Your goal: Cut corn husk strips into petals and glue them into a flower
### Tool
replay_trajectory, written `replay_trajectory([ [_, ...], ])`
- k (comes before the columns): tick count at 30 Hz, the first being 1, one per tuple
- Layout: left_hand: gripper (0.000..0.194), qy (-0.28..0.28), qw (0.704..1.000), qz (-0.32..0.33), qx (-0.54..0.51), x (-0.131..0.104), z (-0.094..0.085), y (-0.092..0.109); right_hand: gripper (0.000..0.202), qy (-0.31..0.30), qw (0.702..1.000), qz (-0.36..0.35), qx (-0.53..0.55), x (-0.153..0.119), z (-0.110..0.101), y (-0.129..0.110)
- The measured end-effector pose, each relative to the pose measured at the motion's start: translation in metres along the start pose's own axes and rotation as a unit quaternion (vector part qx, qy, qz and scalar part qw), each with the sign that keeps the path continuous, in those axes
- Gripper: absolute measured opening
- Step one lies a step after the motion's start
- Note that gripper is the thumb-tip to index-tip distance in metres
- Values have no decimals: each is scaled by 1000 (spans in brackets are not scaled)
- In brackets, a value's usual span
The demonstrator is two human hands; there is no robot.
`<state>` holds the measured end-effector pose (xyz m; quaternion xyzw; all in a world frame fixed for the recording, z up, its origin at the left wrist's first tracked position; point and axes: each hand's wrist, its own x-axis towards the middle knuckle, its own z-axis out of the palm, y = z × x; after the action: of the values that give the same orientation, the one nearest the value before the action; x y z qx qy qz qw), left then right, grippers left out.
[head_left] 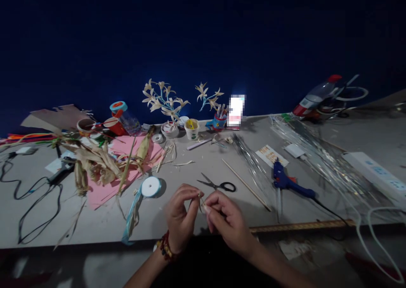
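My left hand (182,209) and my right hand (226,220) meet over the table's front edge, both with fingers pinched. Between their fingertips runs a thin, pale strip (202,200), too small to make out fully; it looks like dried husk or wire. Just beyond the hands lie black-handled scissors (216,183), blades spread. To the left of my left hand rests a white spool (150,187) with light-blue ribbon (133,218) trailing to the table edge. A thin wooden stick (245,184) lies beyond my right hand.
Dried corn husks (98,161) cover pink paper (98,195) at left. Husk flowers (165,97) stand at the back near cups and a lit phone (235,110). A blue glue gun (292,184), bundled wires (320,152), a tilted bottle (317,95) and a power strip (374,174) occupy the right.
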<state>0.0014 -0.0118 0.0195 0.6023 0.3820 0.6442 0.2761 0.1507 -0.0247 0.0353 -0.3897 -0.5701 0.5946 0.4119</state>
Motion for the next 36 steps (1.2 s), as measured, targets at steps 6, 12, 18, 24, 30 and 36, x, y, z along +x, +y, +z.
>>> replay_trajectory([
  [6,16,3,997,-57,-53,-4,2,3,21,8,999,-36,-38,0,2,4],
  [12,7,16,983,-141,-113,-6,6,4,23,24,999,-28,-32,1,4,7],
  [18,4,18,978,-165,-128,-9,3,1,23,31,999,-21,-28,0,5,6],
  [24,4,25,971,-190,-140,-10,3,1,25,29,999,-16,-31,1,3,5],
  [30,5,28,959,-225,-172,-11,6,0,25,35,999,-2,-30,1,2,9],
  [36,9,35,940,-262,-215,-7,8,0,27,21,999,5,-28,3,2,9],
])
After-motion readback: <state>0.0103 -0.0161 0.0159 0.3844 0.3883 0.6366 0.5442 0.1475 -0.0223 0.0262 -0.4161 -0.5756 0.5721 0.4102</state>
